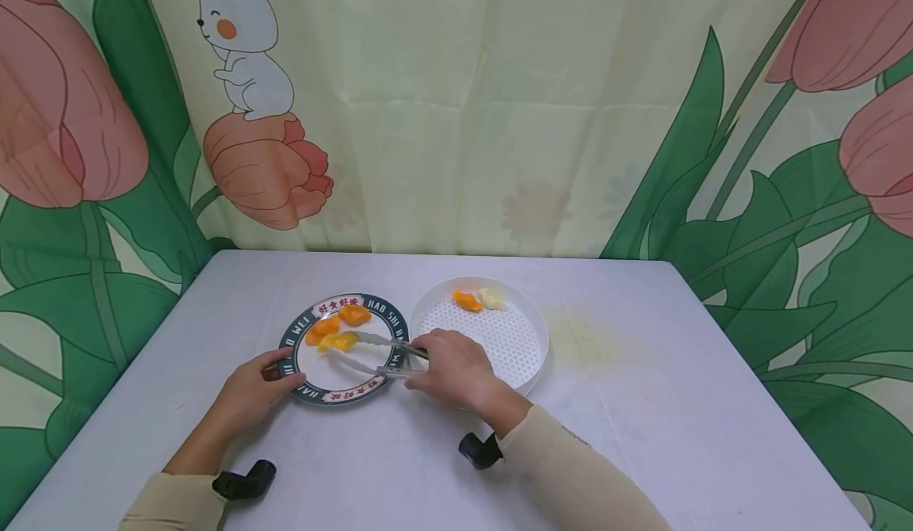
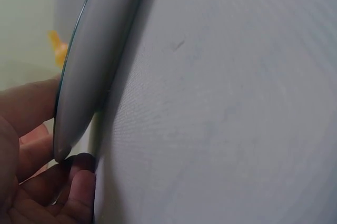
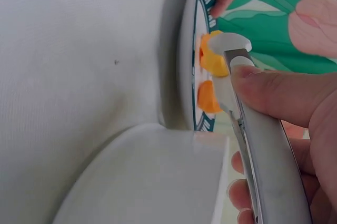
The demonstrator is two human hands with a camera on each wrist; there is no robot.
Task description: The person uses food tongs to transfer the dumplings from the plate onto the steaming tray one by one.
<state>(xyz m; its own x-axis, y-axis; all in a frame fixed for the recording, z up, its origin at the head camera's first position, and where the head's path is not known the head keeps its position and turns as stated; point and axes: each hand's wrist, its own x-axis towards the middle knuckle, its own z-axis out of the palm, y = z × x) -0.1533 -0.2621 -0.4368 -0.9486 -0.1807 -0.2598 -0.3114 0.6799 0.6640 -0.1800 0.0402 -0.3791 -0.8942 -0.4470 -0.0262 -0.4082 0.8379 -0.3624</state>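
Note:
On the left, a round plate [image 1: 395, 321] with a dark lettered rim carries two orange dumpling-like pieces [image 1: 353, 315] and a yellow one [image 1: 338, 342]. My left hand [image 1: 251, 392] grips the plate's left edge, thumb at the rim and other fingers at its side and underside; in the left wrist view the plate [image 2: 100, 45] appears edge-on. My right hand [image 1: 456, 368] holds metal tongs [image 1: 392, 372] with pale tips, reaching over the plate from the right. Their arms stand apart, one tip close beside the yellow piece. In the right wrist view, my thumb presses the tongs' [image 3: 274, 166] upper arm.
Right of the plate, close to it, stands a shallow round white tray [image 1: 544, 341] with a dotted base. It holds an orange piece [image 1: 467, 301] and a cream one [image 1: 491, 299]. A white cloth [image 1: 642, 436] covers the table; a printed curtain [image 1: 456, 119] hangs behind.

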